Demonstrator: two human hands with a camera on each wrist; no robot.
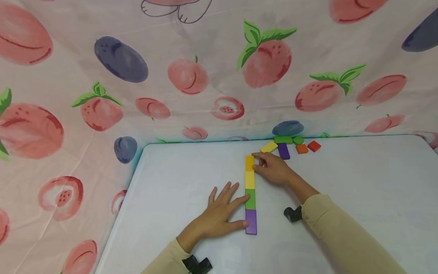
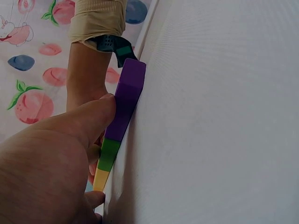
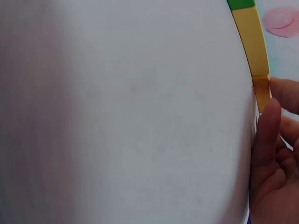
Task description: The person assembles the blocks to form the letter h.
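Four flat blocks lie end to end in a straight row on the white table: a purple block (image 1: 251,222) nearest, then a green block (image 1: 251,201), a yellow block (image 1: 250,180) and a yellow-orange block (image 1: 249,163) farthest. My left hand (image 1: 219,215) is spread flat beside the row, thumb against the purple block's side and index fingertip on the green one. At the far end, my right hand (image 1: 273,167) holds the yellow-orange block with thumb and index finger at its right side and far corner. The right wrist view shows the thumb (image 3: 268,126) close against that block.
Near the table's back edge lie loose blocks: a yellow one (image 1: 268,147), a purple one (image 1: 283,151), a long green one (image 1: 283,140), a small green one (image 1: 298,140), an orange one (image 1: 302,148) and a red-orange one (image 1: 314,145). A fruit-print cloth (image 1: 205,45) hangs behind.
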